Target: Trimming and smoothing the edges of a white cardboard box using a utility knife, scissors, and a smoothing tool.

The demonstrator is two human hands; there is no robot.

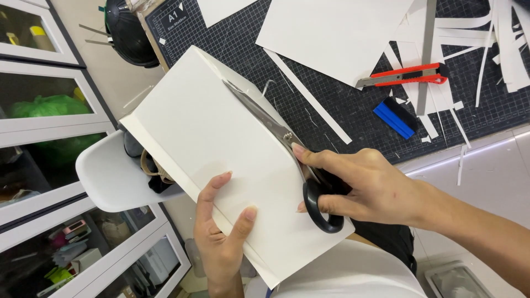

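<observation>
Gripping black-handled scissors (287, 149), the right hand (364, 185) is closed through the loops at the centre right of the frame. Their blades point to the upper left, the long axis lying diagonal along a white sheet (221, 143). That sheet is pinched from below by the left hand (221, 237). Beyond, on the bench's cutting mat (353, 110), a red utility knife (406, 75) and paper strips (306, 96) are seen.
</observation>
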